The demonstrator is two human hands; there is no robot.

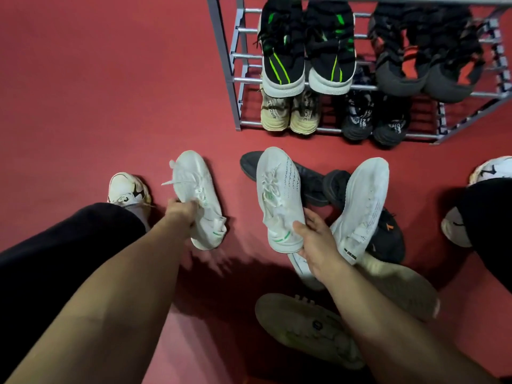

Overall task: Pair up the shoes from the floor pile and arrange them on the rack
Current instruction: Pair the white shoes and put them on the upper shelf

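Note:
My left hand (181,212) grips a white sneaker with a green heel mark (198,198) by its collar, toe pointing away. My right hand (318,239) holds its matching white sneaker (279,195) at the heel, above the floor pile. The pile holds another white sneaker (363,203), a black shoe (313,181), a black shoe with an orange mark (388,236) and two overturned pale soles (307,331). The grey metal rack (235,79) stands at the top right. It carries a black-and-green pair (307,48), a black-and-red pair (424,51), a beige pair (288,112) and a black knit pair (374,120).
The floor is red. My own feet in white shoes show at the left (127,189) and at the right edge (490,170), with black trouser legs (55,245) beside them. Bare floor lies left of the rack.

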